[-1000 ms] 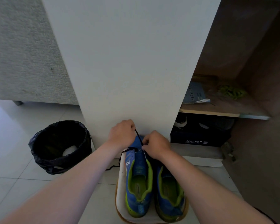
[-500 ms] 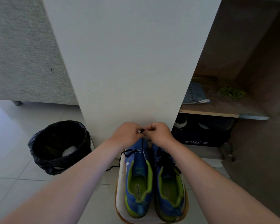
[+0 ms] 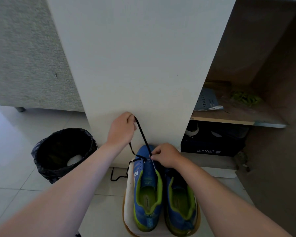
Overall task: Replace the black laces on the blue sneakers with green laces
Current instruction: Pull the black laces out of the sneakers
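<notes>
Two blue sneakers with lime-green lining stand side by side on a white stool (image 3: 128,194), toes toward the wall. My left hand (image 3: 121,130) is raised above the left sneaker (image 3: 148,187) and pinches a black lace (image 3: 142,136) pulled taut up from the shoe's toe end. My right hand (image 3: 165,155) rests on the front of the left sneaker and pinches the same lace where it leaves the eyelets. A loose end of the lace hangs off the stool's left side. The right sneaker (image 3: 181,202) is partly covered by my right forearm. Green laces (image 3: 246,99) lie on a cupboard shelf.
A black-lined waste bin (image 3: 63,151) stands on the tiled floor at the left. A white panel (image 3: 135,65) rises just behind the shoes. The open cupboard at the right holds a booklet (image 3: 208,101) on a shelf (image 3: 237,120) and a dark shoe box (image 3: 212,144) below.
My left hand has risen, drawing the black lace up out of the left sneaker. My right hand has dropped from beside it back onto the shoe's toe end.
</notes>
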`<state>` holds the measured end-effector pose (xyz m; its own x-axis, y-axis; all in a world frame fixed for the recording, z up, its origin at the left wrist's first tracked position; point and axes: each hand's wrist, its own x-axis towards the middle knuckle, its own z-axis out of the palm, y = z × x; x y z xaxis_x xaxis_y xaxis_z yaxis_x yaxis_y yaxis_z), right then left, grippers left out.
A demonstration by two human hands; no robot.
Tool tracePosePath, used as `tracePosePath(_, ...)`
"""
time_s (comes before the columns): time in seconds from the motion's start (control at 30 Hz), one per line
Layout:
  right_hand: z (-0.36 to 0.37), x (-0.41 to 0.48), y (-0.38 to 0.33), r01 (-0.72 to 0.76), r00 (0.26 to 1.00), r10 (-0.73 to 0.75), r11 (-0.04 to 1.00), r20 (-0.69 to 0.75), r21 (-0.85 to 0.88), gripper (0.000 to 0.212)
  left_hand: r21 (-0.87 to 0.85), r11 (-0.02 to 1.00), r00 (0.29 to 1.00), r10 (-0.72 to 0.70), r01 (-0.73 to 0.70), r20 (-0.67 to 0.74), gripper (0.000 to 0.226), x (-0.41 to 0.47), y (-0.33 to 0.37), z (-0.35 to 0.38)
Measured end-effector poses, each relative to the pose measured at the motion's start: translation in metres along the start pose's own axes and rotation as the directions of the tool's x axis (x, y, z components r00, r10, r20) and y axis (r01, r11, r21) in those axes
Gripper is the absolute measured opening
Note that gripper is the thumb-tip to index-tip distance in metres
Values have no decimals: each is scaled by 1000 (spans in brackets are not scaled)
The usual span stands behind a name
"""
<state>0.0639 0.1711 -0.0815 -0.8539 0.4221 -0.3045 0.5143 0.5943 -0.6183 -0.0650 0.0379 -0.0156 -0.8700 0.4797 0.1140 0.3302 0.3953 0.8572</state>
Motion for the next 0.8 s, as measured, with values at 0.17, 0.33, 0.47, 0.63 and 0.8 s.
tracePosePath(0.17, 0, 4, 0, 21, 997, -23, 1000, -75, -23, 19, 685, 709, 908, -160, -168, 388, 29, 5, -25, -2)
tracePosePath(0.33, -3, 4, -11, 131, 977, -105, 983, -186, 131, 9, 492, 769, 837, 102, -409, 537, 67, -7, -17, 7)
tracePosePath(0.47, -8, 2, -17, 219, 946, -151, 949, -285, 225, 10, 373, 776, 787, 246, -509, 565, 39, -10, -10, 15)
tracePosePath(0.63, -6, 2, -21, 209, 958, -142, 940, -249, 270, 11, 501, 736, 821, 130, -455, 555, 12, -8, -7, 15)
tracePosePath(0.8, -3, 8, -20, 124, 977, -56, 936, -208, 330, 4, 646, 630, 852, 47, -430, 521, 24, -7, -6, 11)
